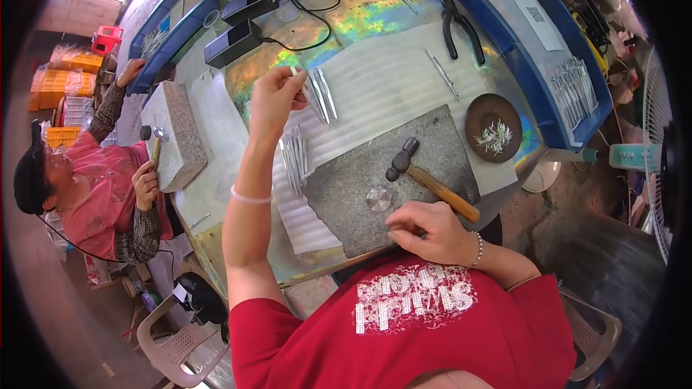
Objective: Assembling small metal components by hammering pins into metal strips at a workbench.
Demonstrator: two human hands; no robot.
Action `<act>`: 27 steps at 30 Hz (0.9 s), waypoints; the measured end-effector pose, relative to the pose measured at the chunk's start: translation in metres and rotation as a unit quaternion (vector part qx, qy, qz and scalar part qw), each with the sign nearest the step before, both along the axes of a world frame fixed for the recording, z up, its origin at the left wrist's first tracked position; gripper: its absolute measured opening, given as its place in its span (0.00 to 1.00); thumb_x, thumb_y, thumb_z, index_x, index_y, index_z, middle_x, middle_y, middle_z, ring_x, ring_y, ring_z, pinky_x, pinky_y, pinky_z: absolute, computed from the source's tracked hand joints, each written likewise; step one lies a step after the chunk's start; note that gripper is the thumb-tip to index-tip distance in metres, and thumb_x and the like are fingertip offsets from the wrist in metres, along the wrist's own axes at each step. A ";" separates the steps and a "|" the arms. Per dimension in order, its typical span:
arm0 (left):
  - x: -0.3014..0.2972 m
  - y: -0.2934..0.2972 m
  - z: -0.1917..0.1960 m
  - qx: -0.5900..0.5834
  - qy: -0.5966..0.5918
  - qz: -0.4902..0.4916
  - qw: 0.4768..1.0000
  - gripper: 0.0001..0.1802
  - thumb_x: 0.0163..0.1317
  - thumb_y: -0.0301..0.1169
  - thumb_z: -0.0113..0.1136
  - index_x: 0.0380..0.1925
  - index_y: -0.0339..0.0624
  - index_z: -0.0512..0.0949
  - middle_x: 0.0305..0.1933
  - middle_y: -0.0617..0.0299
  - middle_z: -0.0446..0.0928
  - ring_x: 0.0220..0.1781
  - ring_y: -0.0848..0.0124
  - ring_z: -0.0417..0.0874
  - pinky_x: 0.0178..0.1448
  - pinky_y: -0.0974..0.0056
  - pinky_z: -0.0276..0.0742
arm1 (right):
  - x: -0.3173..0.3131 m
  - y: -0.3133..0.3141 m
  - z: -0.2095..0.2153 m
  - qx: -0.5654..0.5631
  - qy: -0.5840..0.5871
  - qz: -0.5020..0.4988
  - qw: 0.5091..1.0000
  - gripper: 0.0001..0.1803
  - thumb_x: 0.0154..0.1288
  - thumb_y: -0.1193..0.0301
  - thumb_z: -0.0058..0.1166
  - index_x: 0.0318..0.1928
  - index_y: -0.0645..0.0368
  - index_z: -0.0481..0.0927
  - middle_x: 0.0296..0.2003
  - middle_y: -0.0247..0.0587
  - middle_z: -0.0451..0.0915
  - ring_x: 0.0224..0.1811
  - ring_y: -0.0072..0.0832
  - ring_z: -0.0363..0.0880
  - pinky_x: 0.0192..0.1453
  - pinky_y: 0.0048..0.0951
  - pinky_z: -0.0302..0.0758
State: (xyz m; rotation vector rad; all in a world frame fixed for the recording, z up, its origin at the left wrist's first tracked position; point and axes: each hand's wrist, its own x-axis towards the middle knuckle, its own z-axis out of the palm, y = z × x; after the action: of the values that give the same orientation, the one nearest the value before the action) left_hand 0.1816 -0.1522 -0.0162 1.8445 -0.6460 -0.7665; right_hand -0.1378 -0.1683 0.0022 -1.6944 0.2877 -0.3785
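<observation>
My left hand (pixel 277 101) reaches over the white foam sheet, fingers pinched on slim silver tweezers (pixel 313 99). Beside them, more silver tweezers (pixel 326 94) lie on the foam. Below that hand rests a small pile of tweezers (pixel 294 158). At the near edge of the grey stone slab (pixel 339 205) is my right hand (pixel 436 234), its fingers curled in; whatever they hold, if anything, is hidden. A hammer (pixel 429 189) with a wooden handle lies on the slab beyond it. Left of the hammer is a round metal disc (pixel 378 199).
A brown bowl (pixel 472 112) of small pale slivers stands right of the slab. Pliers (pixel 461 29) lie beyond. Blue trays (pixel 504 29) line the right side. Black boxes with cables (pixel 234 43) sit far left. A co-worker (pixel 94 187) holds a hammer at a stone block (pixel 173 137).
</observation>
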 end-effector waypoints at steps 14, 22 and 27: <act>0.008 -0.017 -0.020 0.156 -0.238 -0.026 0.958 0.22 0.53 0.30 0.65 0.47 0.33 0.72 0.18 0.58 0.77 0.17 0.74 0.77 0.19 0.68 0.72 | 0.004 -0.005 -0.006 -0.075 -0.035 0.031 0.996 0.06 0.56 0.76 0.58 0.36 0.62 0.77 0.26 0.41 0.76 0.23 0.33 0.77 0.26 0.29 0.72; 0.011 -0.012 -0.031 0.099 -0.075 -0.077 0.989 0.21 0.57 0.28 0.62 0.49 0.34 0.71 0.20 0.61 0.76 0.17 0.76 0.76 0.21 0.71 0.73 | 0.006 -0.004 -0.006 -0.070 -0.029 0.025 0.997 0.05 0.55 0.79 0.57 0.34 0.64 0.77 0.25 0.41 0.76 0.21 0.29 0.76 0.24 0.24 0.70; 0.000 -0.006 -0.027 0.083 -0.046 -0.072 0.993 0.20 0.57 0.28 0.61 0.50 0.35 0.71 0.21 0.59 0.77 0.18 0.75 0.77 0.21 0.70 0.73 | 0.006 -0.004 -0.006 -0.074 -0.022 0.026 0.997 0.06 0.56 0.78 0.57 0.35 0.63 0.76 0.25 0.41 0.76 0.22 0.31 0.76 0.25 0.27 0.71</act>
State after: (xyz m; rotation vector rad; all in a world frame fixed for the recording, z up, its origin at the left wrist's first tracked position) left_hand 0.1816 -0.1580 -0.0433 2.0111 -0.8024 -0.8557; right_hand -0.1318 -0.1719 -0.0038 -1.8333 0.1864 -0.4049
